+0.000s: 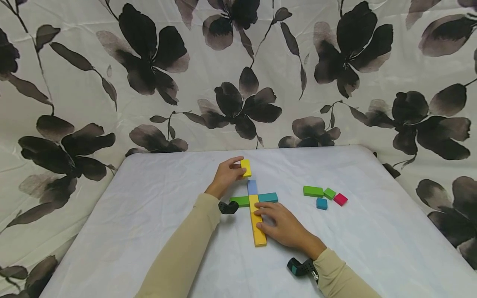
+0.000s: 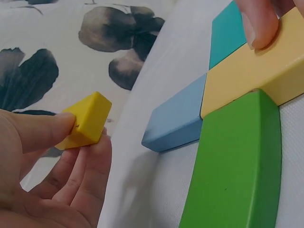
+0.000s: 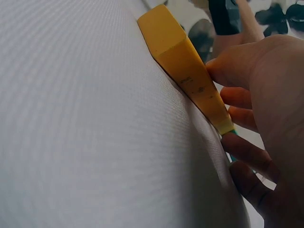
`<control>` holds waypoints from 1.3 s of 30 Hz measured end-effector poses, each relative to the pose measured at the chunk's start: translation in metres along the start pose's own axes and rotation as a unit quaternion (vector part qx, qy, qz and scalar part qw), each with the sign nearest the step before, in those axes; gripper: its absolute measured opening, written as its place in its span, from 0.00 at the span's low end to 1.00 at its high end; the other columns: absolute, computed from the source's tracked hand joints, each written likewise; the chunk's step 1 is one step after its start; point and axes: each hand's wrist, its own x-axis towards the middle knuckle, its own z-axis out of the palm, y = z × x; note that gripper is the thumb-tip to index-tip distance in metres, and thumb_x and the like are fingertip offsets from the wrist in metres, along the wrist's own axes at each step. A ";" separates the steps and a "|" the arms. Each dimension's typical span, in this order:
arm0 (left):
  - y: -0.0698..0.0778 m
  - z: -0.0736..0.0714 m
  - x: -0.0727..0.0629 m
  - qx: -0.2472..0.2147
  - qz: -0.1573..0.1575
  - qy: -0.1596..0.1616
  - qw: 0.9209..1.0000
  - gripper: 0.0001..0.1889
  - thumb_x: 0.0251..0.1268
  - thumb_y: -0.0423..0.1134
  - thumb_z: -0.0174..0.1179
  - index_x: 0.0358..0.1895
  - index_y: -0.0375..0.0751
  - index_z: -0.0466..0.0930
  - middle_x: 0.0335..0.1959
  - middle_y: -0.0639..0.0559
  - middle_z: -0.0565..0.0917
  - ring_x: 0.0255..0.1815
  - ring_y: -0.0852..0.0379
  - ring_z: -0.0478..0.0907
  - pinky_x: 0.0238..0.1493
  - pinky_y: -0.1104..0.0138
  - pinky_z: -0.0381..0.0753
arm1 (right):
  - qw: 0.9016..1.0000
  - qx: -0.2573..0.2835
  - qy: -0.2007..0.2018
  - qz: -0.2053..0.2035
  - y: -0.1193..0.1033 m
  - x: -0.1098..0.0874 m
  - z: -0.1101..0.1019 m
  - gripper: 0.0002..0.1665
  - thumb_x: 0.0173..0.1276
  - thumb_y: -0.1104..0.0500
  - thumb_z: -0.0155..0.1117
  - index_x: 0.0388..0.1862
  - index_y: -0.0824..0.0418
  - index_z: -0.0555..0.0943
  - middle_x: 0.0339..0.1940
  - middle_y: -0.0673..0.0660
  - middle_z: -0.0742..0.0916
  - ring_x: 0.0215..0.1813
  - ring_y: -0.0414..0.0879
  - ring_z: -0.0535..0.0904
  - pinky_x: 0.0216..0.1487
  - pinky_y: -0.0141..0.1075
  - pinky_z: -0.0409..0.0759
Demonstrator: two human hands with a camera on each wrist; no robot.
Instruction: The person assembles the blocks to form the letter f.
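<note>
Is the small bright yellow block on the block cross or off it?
Off it. The left hand pinches the small bright yellow block, and a gap separates it from the light blue rectangular block.

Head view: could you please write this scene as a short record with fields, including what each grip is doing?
Left grip: pinches a yellow block, apart from the light-blue block
Right grip: touches the yellow column
Cross shape: yellow column, light-blue block at far end, green block left, teal block right
Loose blocks, right side: long green block, small green block, blue block, red block
Surface: white cloth
</note>
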 end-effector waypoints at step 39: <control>-0.010 0.016 0.013 0.069 0.001 0.013 0.998 0.24 0.66 0.27 0.62 0.65 0.47 0.79 0.54 0.45 0.81 0.47 0.50 0.80 0.44 0.65 0.84 | 1.000 0.000 0.006 -0.005 -0.001 -0.002 0.002 0.22 0.72 0.47 0.65 0.62 0.48 0.82 0.70 0.41 0.75 0.72 0.43 0.67 0.70 0.48 0.66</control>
